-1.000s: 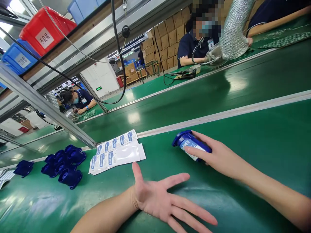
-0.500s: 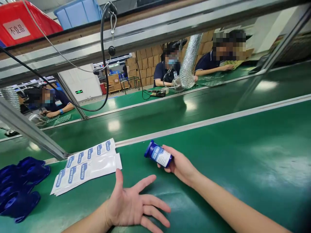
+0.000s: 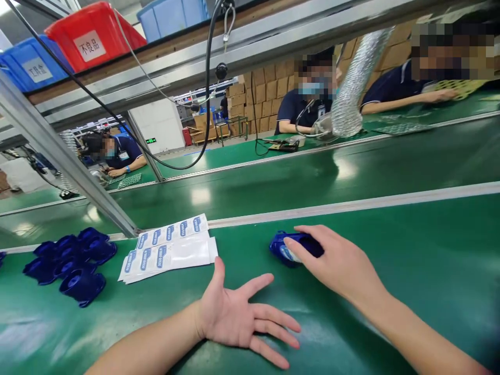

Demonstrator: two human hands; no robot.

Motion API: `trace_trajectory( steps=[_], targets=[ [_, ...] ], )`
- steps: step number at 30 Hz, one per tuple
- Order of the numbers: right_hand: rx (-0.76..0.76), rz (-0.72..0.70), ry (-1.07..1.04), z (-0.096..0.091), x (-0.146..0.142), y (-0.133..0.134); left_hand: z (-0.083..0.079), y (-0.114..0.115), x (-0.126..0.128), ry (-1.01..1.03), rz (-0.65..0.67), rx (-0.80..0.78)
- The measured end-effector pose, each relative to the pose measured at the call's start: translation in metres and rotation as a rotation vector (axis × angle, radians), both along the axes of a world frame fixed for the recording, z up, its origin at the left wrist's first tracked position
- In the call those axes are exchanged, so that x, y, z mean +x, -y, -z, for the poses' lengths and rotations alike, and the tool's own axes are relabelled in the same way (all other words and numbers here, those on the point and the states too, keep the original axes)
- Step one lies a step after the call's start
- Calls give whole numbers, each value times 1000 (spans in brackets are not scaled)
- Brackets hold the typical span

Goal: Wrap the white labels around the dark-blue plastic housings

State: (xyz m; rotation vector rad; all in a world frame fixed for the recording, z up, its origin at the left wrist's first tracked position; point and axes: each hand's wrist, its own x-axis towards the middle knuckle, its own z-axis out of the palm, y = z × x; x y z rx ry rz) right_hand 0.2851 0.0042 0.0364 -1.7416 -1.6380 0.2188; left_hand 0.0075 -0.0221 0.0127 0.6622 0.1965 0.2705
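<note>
My left hand (image 3: 244,317) is held palm up above the green work surface (image 3: 164,323), fingers spread, with nothing in it. At the upper right of it, my right hand (image 3: 332,255) has its thumb and fingers around a dark blue plastic cup-shaped part (image 3: 283,245). This part has a flared base and a blue-and-white label, partly covered by the thumb. It is upright at the surface, its hollow top showing between thumb and forefinger. Left of my hands lie overlapping sheets of labels (image 3: 187,250), some of their backing bare. Several similar blue parts (image 3: 82,286) stand farther left.
A metal post (image 3: 94,182) rises behind the label sheets. A shelf overhead carries a red bin (image 3: 94,39) and blue bins (image 3: 172,18), with a black cable (image 3: 207,104) hanging down. Co-workers sit across the line, near a foil duct (image 3: 351,99).
My right hand has turned over and brought the labelled blue part from tilted in the air to upright at the surface. My left hand stays spread. The view has swung left.
</note>
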Motion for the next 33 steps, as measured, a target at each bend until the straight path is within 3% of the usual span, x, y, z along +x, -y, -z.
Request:
trace_trajectory(
  steps=[2,5,7,9,12,15,19,22,25,28,33],
  targets=[
    [28,-1,23,3,-1,-2,0,2,0,-12,-5,-21],
    [277,-60,88,8,-11,1,0,3,3,-36,4,-39],
    [506,-166,166,10,-26,10,1,3,4,-49,22,-26],
    [672,-366,222,11,-46,25,2,3,5,-69,49,8],
    [739,-665,240,13,-77,50,4,1,2,-93,74,84],
    [738,-764,283,18,-97,65,7,0,-2,-93,77,144],
    [709,-786,346,19,-100,66,7,0,-2,-48,71,174],
    [711,-805,251,14,-87,59,6,0,3,13,-49,207],
    [713,-641,76,6,-65,45,8,-1,8,12,-235,261],
    [719,-486,14,2,-47,31,14,-2,10,-40,-318,326],
    [726,-518,-4,4,-44,23,27,4,9,-46,-372,557]
  ],
)
